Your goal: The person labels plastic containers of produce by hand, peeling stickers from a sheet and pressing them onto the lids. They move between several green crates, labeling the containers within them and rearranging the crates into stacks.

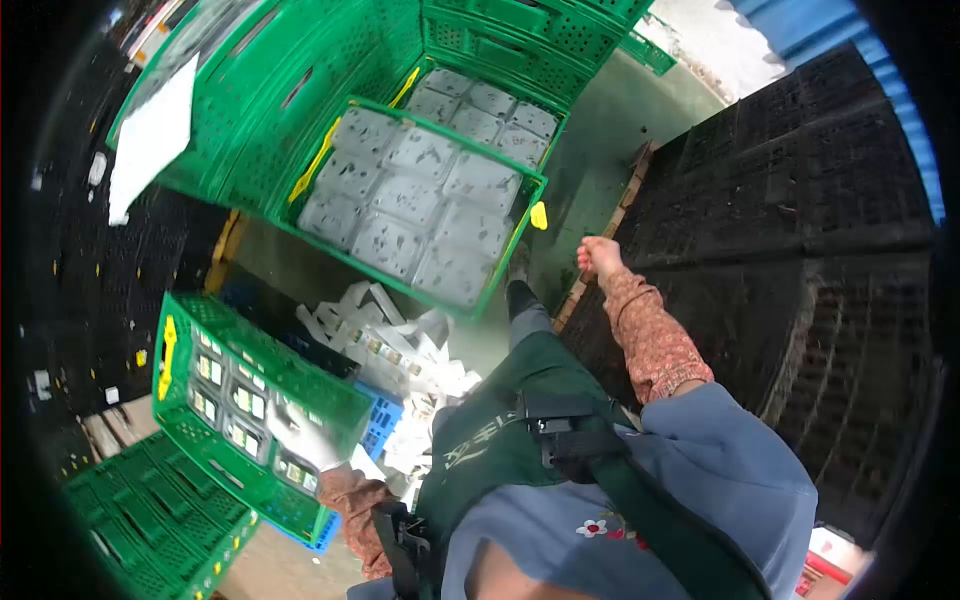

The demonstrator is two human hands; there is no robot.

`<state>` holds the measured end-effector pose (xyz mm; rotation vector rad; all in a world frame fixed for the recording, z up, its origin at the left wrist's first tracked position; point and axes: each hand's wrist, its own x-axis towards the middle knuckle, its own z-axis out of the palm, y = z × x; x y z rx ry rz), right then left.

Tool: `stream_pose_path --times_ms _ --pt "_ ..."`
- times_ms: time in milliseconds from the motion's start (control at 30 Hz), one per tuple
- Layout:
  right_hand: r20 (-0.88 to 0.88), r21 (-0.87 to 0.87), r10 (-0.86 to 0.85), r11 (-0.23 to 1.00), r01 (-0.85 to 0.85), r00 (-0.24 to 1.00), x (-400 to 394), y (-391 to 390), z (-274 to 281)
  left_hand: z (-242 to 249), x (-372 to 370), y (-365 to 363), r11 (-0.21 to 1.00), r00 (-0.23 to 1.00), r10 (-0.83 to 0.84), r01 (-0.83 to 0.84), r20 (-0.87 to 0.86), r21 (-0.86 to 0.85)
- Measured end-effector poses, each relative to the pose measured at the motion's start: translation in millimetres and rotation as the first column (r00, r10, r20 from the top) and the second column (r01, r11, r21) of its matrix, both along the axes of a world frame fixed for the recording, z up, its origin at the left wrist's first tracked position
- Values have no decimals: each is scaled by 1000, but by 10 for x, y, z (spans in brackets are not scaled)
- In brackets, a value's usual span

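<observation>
My right hand (600, 257) hangs in the air beside the dark stacks, its fingers curled in with nothing visible in them. My left hand (306, 440) is a whitish blur at the lower green crate (300, 345), over its contents; its fingers cannot be made out. That tilted crate holds several clear packs (248, 402) with printed labels. Ahead of me, a green crate (400, 292) with yellow handles is filled with rows of translucent, dark-flecked packs (408, 200). A similar filled crate (562, 125) stands behind it.
Tall green crates (350, 60) rise behind. Dark covered stacks (770, 190) stand at right, beside a wooden pallet edge (610, 225); black stacked crates (90, 290) stand at left. White paper scraps (400, 340) litter the floor near a blue crate (380, 415). More green crates (160, 510) stand lower left.
</observation>
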<state>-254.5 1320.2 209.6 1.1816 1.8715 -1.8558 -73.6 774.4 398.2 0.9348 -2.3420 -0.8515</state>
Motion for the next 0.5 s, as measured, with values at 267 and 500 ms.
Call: stream_pose_path --times_ms 267,500 --pt "112 -281 -250 920 272 962 -2183 758 -1726 -573 -2257 1819 833 773 -552 532 312 153" --pt "369 14 -62 998 61 928 -3159 500 -2889 -1100 -3778 2851 726 597 -687 592 414 351"
